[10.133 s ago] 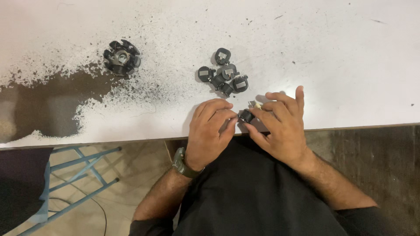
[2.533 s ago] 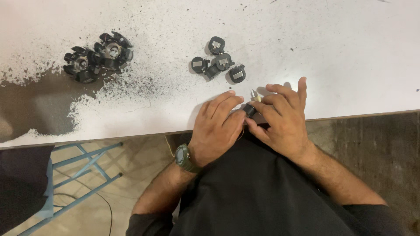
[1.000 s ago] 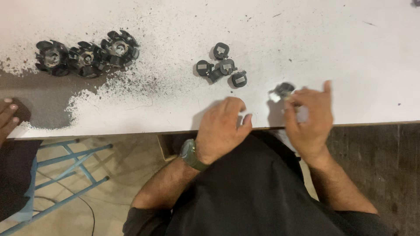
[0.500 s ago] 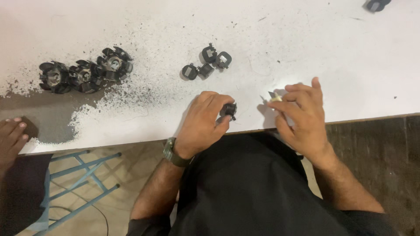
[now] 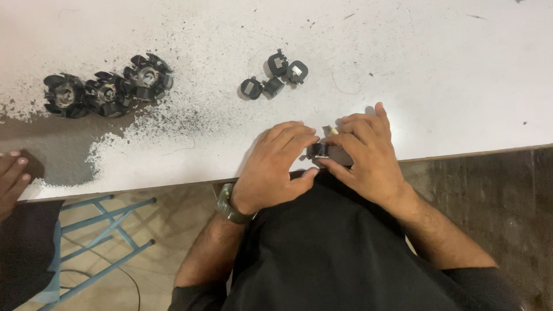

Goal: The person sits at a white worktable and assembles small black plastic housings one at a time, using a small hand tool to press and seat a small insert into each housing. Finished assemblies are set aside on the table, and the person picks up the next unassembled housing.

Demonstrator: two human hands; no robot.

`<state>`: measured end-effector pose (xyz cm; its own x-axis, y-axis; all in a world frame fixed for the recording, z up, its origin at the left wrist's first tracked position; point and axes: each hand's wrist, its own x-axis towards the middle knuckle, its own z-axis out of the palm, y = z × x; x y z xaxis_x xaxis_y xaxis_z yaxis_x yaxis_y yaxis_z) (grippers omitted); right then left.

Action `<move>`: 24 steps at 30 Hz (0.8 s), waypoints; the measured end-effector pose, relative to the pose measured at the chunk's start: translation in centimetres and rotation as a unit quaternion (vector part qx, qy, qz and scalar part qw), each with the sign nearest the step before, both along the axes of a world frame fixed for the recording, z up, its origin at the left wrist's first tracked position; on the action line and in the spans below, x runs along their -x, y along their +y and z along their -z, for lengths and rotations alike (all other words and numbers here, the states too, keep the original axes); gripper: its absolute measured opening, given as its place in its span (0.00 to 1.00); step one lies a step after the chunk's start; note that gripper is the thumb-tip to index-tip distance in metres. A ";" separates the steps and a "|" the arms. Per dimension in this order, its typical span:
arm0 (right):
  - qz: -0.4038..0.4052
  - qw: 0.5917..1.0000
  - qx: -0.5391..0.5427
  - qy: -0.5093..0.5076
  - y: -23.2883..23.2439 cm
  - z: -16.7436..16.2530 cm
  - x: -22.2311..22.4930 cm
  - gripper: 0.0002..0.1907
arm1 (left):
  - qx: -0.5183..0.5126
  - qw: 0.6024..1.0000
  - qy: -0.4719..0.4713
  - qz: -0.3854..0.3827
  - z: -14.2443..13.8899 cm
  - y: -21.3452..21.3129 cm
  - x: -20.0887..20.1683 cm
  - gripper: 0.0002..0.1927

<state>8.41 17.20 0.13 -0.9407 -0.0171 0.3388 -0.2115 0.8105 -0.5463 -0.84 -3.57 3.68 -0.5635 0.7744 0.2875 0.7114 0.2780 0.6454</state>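
Head cam: both hands meet at the near edge of the white tabletop (image 5: 461,69). The left hand (image 5: 271,173) and right hand (image 5: 366,158) each have their grip clamped on a small black part (image 5: 318,151) held between them. Four more small caps (image 5: 273,78) sit farther back, three bigger black rotors (image 5: 106,92) off left. Someone else's hand (image 5: 10,181) rests at the left edge.

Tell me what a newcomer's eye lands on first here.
Both hands, left hand and right hand, meet at the table edge around a small black part. Four loose black parts lie beyond them, and three larger black assemblies sit far left amid dark grit.
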 end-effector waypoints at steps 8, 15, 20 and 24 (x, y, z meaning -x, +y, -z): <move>0.029 0.999 -0.013 0.023 -0.5 0.5 -0.3 0.18 | -0.030 0.996 0.033 -0.076 1.8 1.4 -1.8 0.18; 0.038 0.999 -0.008 0.030 -0.9 0.6 -0.6 0.18 | -0.057 0.996 -0.042 -0.051 1.8 1.3 -2.1 0.07; 0.048 0.998 -0.011 0.034 -1.0 0.7 -0.5 0.21 | -0.041 0.998 -0.030 -0.025 1.1 0.3 -2.0 0.07; 0.060 0.997 -0.029 0.035 -1.2 0.7 -0.7 0.22 | 0.000 0.997 0.038 -0.061 1.2 -0.3 -1.9 0.08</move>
<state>9.06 15.98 -0.61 -0.9116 0.0725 0.4047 -0.1470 0.8618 -0.4854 1.03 -3.86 2.48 -0.6300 0.7015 0.3332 0.7190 0.3646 0.5917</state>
